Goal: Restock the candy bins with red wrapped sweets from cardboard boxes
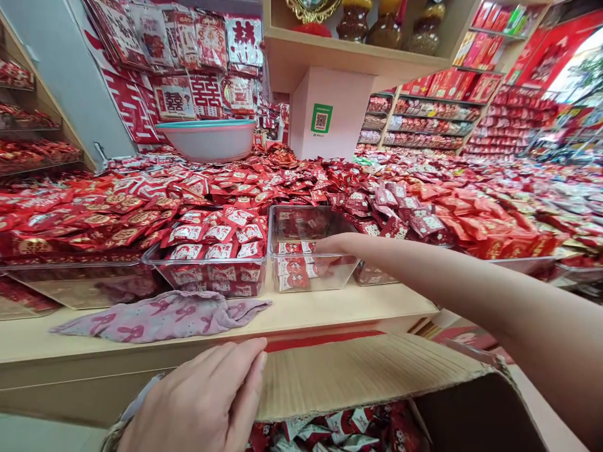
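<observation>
My left hand (200,395) grips the raised flap of an open cardboard box (358,373), its fingers together over the flap's left side. Inside the box lie many red and white wrapped packets (343,427). My right hand (333,246) reaches down into a clear plastic bin (301,216) on the counter. Low in that bin, a few red and white packets (293,267) sit in neat rows beside the hand. Behind the bin's wall my right fingers blur among the packets, so their grip does not show.
Left of that bin, another clear bin (207,276) holds stacked red packets. A pink patterned cloth (164,317) lies on the counter edge (311,314). Heaped packets (391,210) fill neighbouring bins. A pale basin (207,139) and a pillar (342,107) stand behind.
</observation>
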### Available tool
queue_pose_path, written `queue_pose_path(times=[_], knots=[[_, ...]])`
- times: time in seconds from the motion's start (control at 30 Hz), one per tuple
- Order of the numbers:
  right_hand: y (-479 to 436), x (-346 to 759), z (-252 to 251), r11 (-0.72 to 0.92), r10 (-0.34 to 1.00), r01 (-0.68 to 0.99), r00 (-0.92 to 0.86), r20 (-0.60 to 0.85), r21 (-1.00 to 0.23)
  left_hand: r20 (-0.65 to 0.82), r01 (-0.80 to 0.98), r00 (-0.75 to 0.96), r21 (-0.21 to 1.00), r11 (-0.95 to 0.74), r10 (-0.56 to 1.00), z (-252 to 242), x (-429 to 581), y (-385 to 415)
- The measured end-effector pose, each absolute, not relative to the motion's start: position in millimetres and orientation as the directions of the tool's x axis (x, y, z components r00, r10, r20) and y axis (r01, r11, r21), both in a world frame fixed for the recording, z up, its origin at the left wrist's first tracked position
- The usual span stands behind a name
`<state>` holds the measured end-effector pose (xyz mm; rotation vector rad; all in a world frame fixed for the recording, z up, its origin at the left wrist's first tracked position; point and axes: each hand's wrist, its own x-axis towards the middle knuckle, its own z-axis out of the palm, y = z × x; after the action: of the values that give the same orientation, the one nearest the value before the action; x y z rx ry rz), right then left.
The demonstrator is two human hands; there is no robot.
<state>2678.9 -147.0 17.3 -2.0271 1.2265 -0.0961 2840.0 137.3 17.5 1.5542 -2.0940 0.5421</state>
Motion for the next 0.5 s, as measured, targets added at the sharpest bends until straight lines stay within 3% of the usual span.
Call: queue_pose_path(times=[0.13,0.27,0.37,0.5], knots=[[-136,2677,18,-0.27,-0.712,-0.785,0.553,-0.433,-0.558,0.599,-0.957,-0.249,-0.034,0.287,-0.761,16,2841,136],[-133,2680,22,-0.327,-0.721,-0.792,0.562,-0.407,-0.516,0.609,-0.96,-0.243,-0.042,0.275,-0.755,17,2841,136],[-135,2686,37,-0.406,-0.764,-0.758,0.588,-0.266,-0.511,0.594,-0.962,-0.242,-0.043,0.271,-0.767,19,2841,137],[-100,2676,82,-0.554,-0.76,-0.593,0.646,0.065,-0.584,0.589,-0.964,-0.237,-0.043,0.263,-0.772,21,2839,137]])
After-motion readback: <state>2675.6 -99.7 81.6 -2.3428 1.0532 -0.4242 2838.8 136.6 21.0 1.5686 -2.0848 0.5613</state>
